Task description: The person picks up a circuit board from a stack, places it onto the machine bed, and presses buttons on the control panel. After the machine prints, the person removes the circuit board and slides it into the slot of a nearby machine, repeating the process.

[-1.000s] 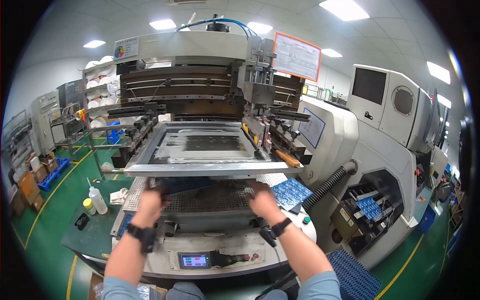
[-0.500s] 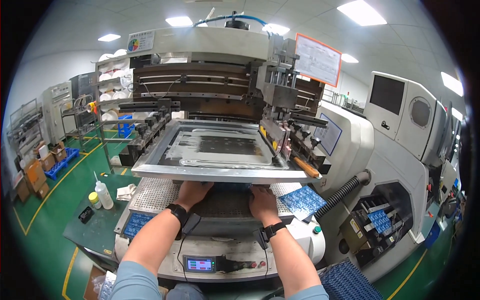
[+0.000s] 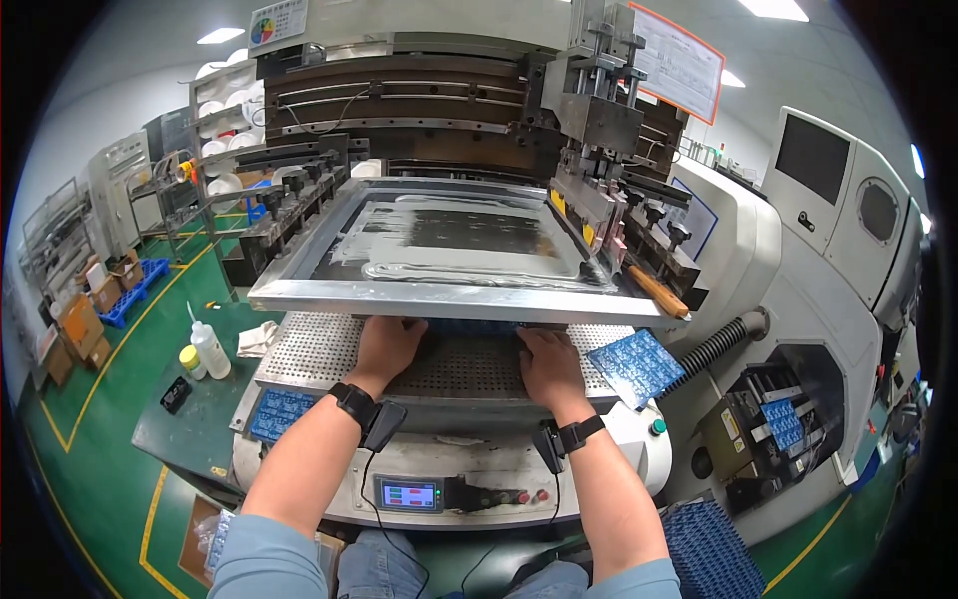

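Observation:
My left hand [image 3: 390, 347] and my right hand [image 3: 552, 365] reach in under the front edge of a metal-framed printing screen [image 3: 469, 297]. Between them, on the perforated metal table [image 3: 324, 349], a strip of a dark blue circuit board panel [image 3: 473, 326] shows; the frame covers the rest. Each hand appears to pinch a near corner of that panel, though the fingertips are partly hidden. Grey paste is smeared over the screen's mesh. Beside my right hand, a blue-and-white patterned panel [image 3: 636, 365] lies tilted at the table's right edge.
A wooden-handled tool [image 3: 658, 292] rests on the frame's right corner. Left of the machine, a green bench [image 3: 180, 431] holds a squeeze bottle [image 3: 210, 351] and a yellow-capped jar [image 3: 192, 363]. A ribbed hose [image 3: 709, 349] and a blue stack [image 3: 711, 549] are at the right.
The view has tipped downward, so the machine sits higher in the picture. More of the blue panel and of my right fingers shows below the frame. Both hands stay at the panel.

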`<state>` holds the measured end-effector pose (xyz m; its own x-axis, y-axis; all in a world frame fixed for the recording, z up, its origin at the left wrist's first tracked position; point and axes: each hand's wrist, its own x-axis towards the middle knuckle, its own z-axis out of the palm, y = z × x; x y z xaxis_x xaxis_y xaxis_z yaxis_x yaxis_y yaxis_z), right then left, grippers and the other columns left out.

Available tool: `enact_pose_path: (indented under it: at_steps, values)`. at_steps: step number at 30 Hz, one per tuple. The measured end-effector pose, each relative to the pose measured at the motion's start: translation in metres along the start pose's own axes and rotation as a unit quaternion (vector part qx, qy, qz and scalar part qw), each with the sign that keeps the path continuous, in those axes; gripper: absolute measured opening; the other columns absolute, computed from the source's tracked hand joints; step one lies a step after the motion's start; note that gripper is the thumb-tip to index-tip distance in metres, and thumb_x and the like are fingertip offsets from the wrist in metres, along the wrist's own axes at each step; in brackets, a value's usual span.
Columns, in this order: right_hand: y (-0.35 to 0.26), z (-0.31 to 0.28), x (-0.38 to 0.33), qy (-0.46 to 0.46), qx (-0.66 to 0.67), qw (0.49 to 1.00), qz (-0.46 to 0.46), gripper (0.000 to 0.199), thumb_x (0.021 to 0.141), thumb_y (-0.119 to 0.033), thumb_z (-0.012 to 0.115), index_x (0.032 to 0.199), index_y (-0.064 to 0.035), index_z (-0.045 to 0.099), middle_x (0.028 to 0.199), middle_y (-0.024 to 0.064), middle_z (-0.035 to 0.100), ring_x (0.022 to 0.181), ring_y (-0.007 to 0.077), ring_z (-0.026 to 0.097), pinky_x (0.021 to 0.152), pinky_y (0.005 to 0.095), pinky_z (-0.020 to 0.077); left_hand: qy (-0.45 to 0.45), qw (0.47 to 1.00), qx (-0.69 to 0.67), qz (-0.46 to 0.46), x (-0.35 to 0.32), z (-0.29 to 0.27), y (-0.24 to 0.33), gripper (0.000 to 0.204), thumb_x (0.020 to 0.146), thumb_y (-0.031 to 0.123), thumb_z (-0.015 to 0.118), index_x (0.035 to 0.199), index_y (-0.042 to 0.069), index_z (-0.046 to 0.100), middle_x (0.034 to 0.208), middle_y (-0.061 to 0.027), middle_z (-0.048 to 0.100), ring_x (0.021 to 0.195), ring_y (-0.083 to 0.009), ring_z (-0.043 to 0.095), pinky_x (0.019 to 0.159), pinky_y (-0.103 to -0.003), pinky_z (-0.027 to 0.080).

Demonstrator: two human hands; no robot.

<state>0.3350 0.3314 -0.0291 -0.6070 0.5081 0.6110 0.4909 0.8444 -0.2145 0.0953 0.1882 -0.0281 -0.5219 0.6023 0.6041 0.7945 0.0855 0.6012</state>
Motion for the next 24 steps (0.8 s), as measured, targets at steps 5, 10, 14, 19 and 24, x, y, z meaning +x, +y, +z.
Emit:
enact_pose_path:
  at_steps: [5, 10, 14, 19, 24]
  values:
    - [-0.0024, -0.0035, -0.0004, -0.013, 0.003, 1.000, -0.003, 0.036, 0.090, -0.017, 0.061, 0.126, -0.0123, 0.065, 0.127, 0.0086, 0.064, 0.122, 0.0339, 0.054, 0.104, 0.0467, 0.0424, -0.016, 1.000, -0.017, -0.017, -0.0006, -0.0023, 0.0004, 0.029, 0.083, 0.021, 0.074, 0.100, -0.002, 0.070, 0.097, -0.0213, 0.072, 0.095, -0.0389, 0.068, 0.085, -0.044, 0.053]
    - [-0.0025, -0.0033, -0.0027, -0.015, 0.009, 1.000, -0.002, 0.037, 0.091, -0.018, 0.060, 0.128, -0.0129, 0.065, 0.130, 0.0088, 0.063, 0.125, 0.0330, 0.052, 0.106, 0.0464, 0.0410, -0.008, 0.999, -0.026, -0.017, -0.0025, -0.0027, 0.0010, 0.028, 0.081, 0.020, 0.075, 0.098, -0.002, 0.070, 0.093, -0.0200, 0.072, 0.092, -0.0380, 0.068, 0.082, -0.043, 0.053]
    - [-0.0004, -0.0012, -0.0019, -0.023, 0.003, 1.000, 0.006, 0.037, 0.092, -0.019, 0.060, 0.128, -0.0133, 0.064, 0.130, 0.0088, 0.062, 0.126, 0.0328, 0.052, 0.107, 0.0465, 0.0407, 0.021, 1.000, -0.017, 0.003, -0.0021, -0.0006, 0.0018, 0.020, 0.080, 0.018, 0.074, 0.088, -0.001, 0.071, 0.085, -0.0178, 0.073, 0.084, -0.0365, 0.070, 0.076, -0.043, 0.054]
    - [-0.0049, -0.0018, 0.0008, -0.027, -0.001, 1.000, 0.004, 0.037, 0.092, -0.019, 0.061, 0.129, -0.0133, 0.064, 0.131, 0.0085, 0.062, 0.126, 0.0326, 0.051, 0.106, 0.0468, 0.0409, 0.020, 1.000, -0.019, -0.001, -0.0011, 0.0029, -0.0070, 0.022, 0.081, 0.018, 0.073, 0.093, -0.001, 0.071, 0.091, -0.0187, 0.072, 0.089, -0.0380, 0.068, 0.081, -0.044, 0.053]
    - [-0.0025, -0.0018, -0.0005, 0.001, 0.006, 1.000, -0.015, 0.037, 0.089, -0.014, 0.062, 0.126, -0.0091, 0.065, 0.125, 0.0143, 0.065, 0.119, 0.0373, 0.055, 0.104, 0.0459, 0.0446, 0.017, 0.996, 0.046, 0.069, -0.0022, 0.0004, 0.0011, 0.019, 0.083, 0.016, 0.071, 0.098, 0.004, 0.073, 0.101, -0.0191, 0.071, 0.100, -0.0392, 0.065, 0.092, -0.046, 0.049]
